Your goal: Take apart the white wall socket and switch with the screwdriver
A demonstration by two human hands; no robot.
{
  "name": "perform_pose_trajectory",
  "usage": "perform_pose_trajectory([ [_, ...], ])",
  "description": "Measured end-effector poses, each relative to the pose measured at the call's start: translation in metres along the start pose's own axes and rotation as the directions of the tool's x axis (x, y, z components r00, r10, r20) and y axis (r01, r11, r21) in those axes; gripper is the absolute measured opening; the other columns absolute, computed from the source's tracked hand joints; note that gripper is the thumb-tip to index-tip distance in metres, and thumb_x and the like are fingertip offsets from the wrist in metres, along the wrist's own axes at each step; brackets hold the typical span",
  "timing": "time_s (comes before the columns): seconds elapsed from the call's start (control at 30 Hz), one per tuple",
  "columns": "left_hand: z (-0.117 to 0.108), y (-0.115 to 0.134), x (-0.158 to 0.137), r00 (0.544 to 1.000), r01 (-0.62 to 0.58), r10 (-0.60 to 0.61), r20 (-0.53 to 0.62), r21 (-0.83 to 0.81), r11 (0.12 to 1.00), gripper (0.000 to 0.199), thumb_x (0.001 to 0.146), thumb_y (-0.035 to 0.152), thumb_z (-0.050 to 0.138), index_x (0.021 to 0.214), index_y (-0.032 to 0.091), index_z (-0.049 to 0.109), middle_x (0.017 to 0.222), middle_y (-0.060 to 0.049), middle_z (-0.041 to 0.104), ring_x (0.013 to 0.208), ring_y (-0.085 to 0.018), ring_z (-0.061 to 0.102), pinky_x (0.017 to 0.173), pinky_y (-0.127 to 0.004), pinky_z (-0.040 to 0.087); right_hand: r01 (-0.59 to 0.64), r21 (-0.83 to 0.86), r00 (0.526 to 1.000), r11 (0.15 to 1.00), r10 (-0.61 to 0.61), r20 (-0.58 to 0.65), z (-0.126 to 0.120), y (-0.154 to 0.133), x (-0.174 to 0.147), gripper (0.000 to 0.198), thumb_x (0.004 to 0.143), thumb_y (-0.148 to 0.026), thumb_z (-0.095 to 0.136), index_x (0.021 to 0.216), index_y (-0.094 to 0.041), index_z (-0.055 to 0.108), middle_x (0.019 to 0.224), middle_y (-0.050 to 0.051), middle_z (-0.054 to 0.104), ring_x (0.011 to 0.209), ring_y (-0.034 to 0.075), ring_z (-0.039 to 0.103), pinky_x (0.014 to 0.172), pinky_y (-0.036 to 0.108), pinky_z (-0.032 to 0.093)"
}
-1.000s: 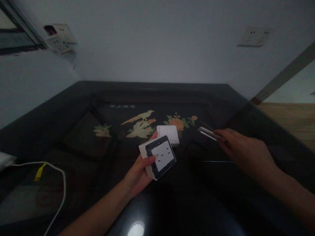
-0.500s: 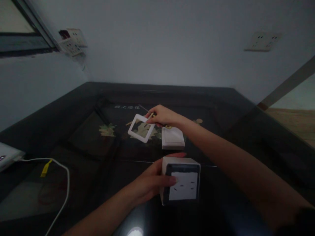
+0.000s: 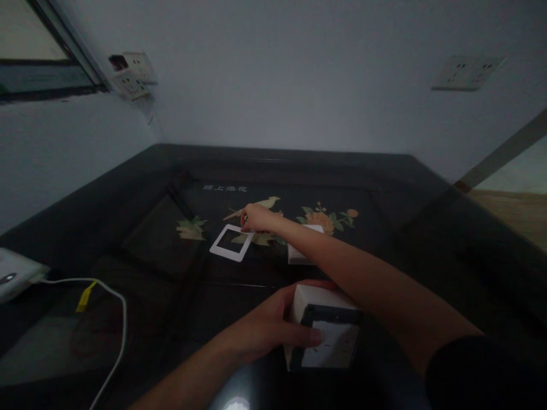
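Note:
My left hand (image 3: 286, 327) is closed round a white wall socket (image 3: 331, 341) in its box, the slotted face turned toward me and the thumb resting on that face. Further off, my right hand (image 3: 255, 218) pinches the upper right corner of a square white cover frame (image 3: 219, 251). The frame looks flat on or just above the dark table. Whether anything else is in the right hand is hidden. Right of that hand lies a white switch or socket piece (image 3: 297, 254), partly covered by my right forearm.
The glossy black table (image 3: 171, 319) bears a printed flower and bird picture (image 3: 318, 219). At the left edge sits a white device (image 3: 19, 273) with a white cable (image 3: 123, 319) and a yellow tag (image 3: 85, 296). Wall outlets (image 3: 468, 74) are fixed behind the table.
My right hand has moved left and down with the cover frame, which now appears flatter. A thin-shafted tool with a yellow and black handle seen in that hand earlier no longer shows clearly.

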State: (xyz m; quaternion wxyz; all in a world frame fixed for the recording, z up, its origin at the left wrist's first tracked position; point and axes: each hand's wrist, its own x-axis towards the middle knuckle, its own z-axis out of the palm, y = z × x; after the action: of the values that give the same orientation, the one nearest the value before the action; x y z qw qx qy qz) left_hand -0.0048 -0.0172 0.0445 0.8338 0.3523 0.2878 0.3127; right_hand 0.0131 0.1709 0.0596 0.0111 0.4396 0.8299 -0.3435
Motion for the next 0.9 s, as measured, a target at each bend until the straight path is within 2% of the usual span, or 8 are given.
perform_pose_trajectory([
  [0.2, 0.003, -0.003, -0.004, 0.998, 0.033, -0.039, -0.052, -0.096, 0.995, 0.077, 0.061, 0.024, 0.089, 0.132, 0.025, 0.059, 0.126, -0.009, 0.070, 0.117, -0.029, 0.064, 0.097, -0.039, 0.048, 0.054, 0.158, 0.997, 0.986, -0.046, -0.055, -0.025, 0.016, -0.044, 0.034, 0.094, -0.032, 0.063, 0.125, -0.017, 0.059, 0.122, 0.009, 0.064, 0.101, 0.022, 0.066, 0.084, 0.043, 0.058],
  [0.3, 0.005, -0.003, -0.006, 0.985, 0.033, -0.062, -0.161, -0.174, 0.984, 0.078, 0.067, 0.029, 0.087, 0.137, 0.025, 0.054, 0.132, -0.010, 0.067, 0.117, -0.029, 0.064, 0.095, -0.039, 0.050, 0.126, 0.295, 0.982, 0.947, -0.077, -0.170, -0.039, 0.038, -0.094, 0.058, 0.080, -0.003, 0.069, 0.134, -0.018, 0.056, 0.112, 0.005, 0.071, 0.098, 0.017, 0.068, 0.088, 0.032, 0.056],
  [0.37, 0.006, -0.003, -0.006, 0.969, 0.029, -0.082, -0.233, -0.219, 0.975, 0.075, 0.071, 0.033, 0.085, 0.139, 0.026, 0.052, 0.131, -0.010, 0.068, 0.116, -0.029, 0.065, 0.093, -0.038, 0.051, 0.149, 0.376, 0.956, 0.914, -0.037, -0.290, -0.039, 0.057, -0.134, 0.063, 0.075, 0.002, 0.067, 0.134, -0.016, 0.054, 0.112, 0.007, 0.072, 0.101, 0.017, 0.068, 0.089, 0.030, 0.055],
  [0.57, 0.009, -0.003, -0.005, 0.948, 0.034, -0.109, -0.298, -0.244, 0.969, 0.067, 0.080, 0.036, 0.078, 0.140, 0.027, 0.052, 0.128, -0.009, 0.069, 0.117, -0.028, 0.063, 0.092, -0.036, 0.049, 0.190, 0.532, 0.817, 0.825, 0.167, -0.551, -0.005, 0.110, -0.239, 0.031, 0.091, -0.029, 0.057, 0.119, -0.018, 0.062, 0.090, 0.005, 0.073, 0.065, 0.014, 0.064, 0.056, 0.028, 0.053],
  [0.63, 0.010, -0.005, -0.004, 0.947, 0.020, -0.103, -0.306, -0.264, 0.964, 0.069, 0.079, 0.036, 0.079, 0.141, 0.028, 0.050, 0.129, -0.008, 0.068, 0.116, -0.027, 0.064, 0.093, -0.037, 0.049, 0.186, 0.582, 0.695, 0.791, 0.313, -0.647, 0.007, 0.119, -0.259, 0.028, 0.085, -0.032, 0.067, 0.110, -0.021, 0.071, 0.079, 0.002, 0.072, 0.062, 0.013, 0.062, 0.058, 0.028, 0.052],
  [0.7, 0.011, -0.007, -0.003, 0.944, 0.008, -0.100, -0.315, -0.280, 0.960, 0.071, 0.078, 0.037, 0.080, 0.142, 0.028, 0.049, 0.128, -0.008, 0.069, 0.113, -0.026, 0.065, 0.093, -0.037, 0.050, 0.212, 0.631, 0.618, 0.746, 0.398, -0.678, 0.015, 0.123, -0.269, 0.027, 0.077, -0.032, 0.076, 0.103, -0.025, 0.076, 0.091, 0.003, 0.074, 0.073, 0.015, 0.066, 0.064, 0.028, 0.055],
  [0.77, 0.012, -0.009, -0.002, 0.940, 0.009, -0.104, -0.326, -0.281, 0.960, 0.073, 0.077, 0.038, 0.081, 0.141, 0.026, 0.049, 0.125, -0.009, 0.070, 0.111, -0.027, 0.066, 0.090, -0.036, 0.052, 0.249, 0.686, 0.605, 0.683, 0.443, -0.661, 0.019, 0.122, -0.274, 0.028, 0.071, -0.028, 0.080, 0.099, -0.029, 0.077, 0.101, 0.003, 0.074, 0.082, 0.016, 0.069, 0.067, 0.027, 0.057],
  [0.9, 0.015, -0.011, -0.002, 0.931, -0.025, -0.074, -0.356, -0.266, 0.964, 0.079, 0.069, 0.030, 0.087, 0.139, 0.024, 0.050, 0.122, -0.010, 0.071, 0.113, -0.029, 0.066, 0.092, -0.038, 0.053, 0.360, 0.748, 0.575, 0.558, 0.499, -0.649, 0.020, 0.116, -0.278, 0.033, 0.067, -0.020, 0.081, 0.096, -0.033, 0.075, 0.092, 0.000, 0.076, 0.075, 0.015, 0.072, 0.058, 0.023, 0.056],
])
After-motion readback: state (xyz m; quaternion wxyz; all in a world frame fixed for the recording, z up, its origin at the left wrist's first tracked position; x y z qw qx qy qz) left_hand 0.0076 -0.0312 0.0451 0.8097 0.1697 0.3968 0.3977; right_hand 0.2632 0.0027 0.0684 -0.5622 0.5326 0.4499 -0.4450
